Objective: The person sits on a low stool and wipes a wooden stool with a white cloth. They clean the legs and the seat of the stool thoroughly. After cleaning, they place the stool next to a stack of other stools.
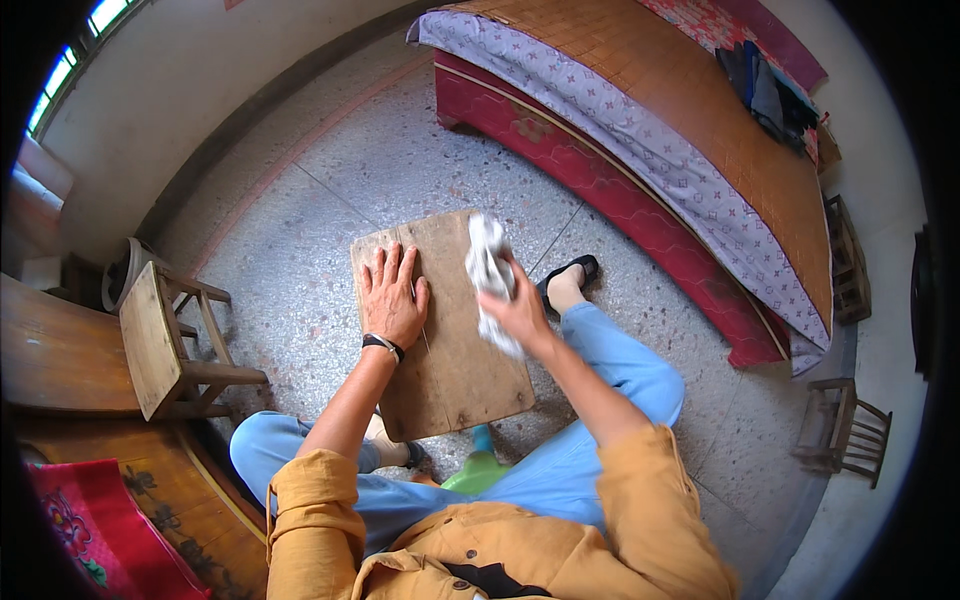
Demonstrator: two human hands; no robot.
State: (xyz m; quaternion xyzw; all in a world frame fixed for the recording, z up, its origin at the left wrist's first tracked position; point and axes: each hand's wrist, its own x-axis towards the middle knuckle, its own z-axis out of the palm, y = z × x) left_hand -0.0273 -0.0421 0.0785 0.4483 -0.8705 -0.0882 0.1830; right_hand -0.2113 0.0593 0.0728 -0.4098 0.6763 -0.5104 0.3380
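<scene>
The left hand (pixel 393 305) lies palm down with its fingers slightly spread, gripping nothing and pressed on a worn, brown, rectangular wooden board (pixel 455 365). Its fingers point toward the board's far edge, and its thumb stands out to the right. A black band (pixel 383 346) circles the wrist just behind this hand.

The right hand (pixel 515 310) is curled around a crumpled, white-and-grey cloth (pixel 488 262), its fingers and thumb closed on the fabric; both are somewhat blurred. The cloth lies to the right of the left hand, at the board's right edge; whether it touches the wood I cannot tell. Its long axis runs away from the person, one end beyond the right hand and the other hanging nearer than it, angled a little to the right.

The board reaches under the left hand and extends toward the person, its long axis leaning slightly left at the far end. Well to the left of the left hand stands a pale brown wooden stool (pixel 152 340). Beyond the right hand, over the speckled grey floor (pixel 330 150), is a bed with a dark red side panel (pixel 600 190).
</scene>
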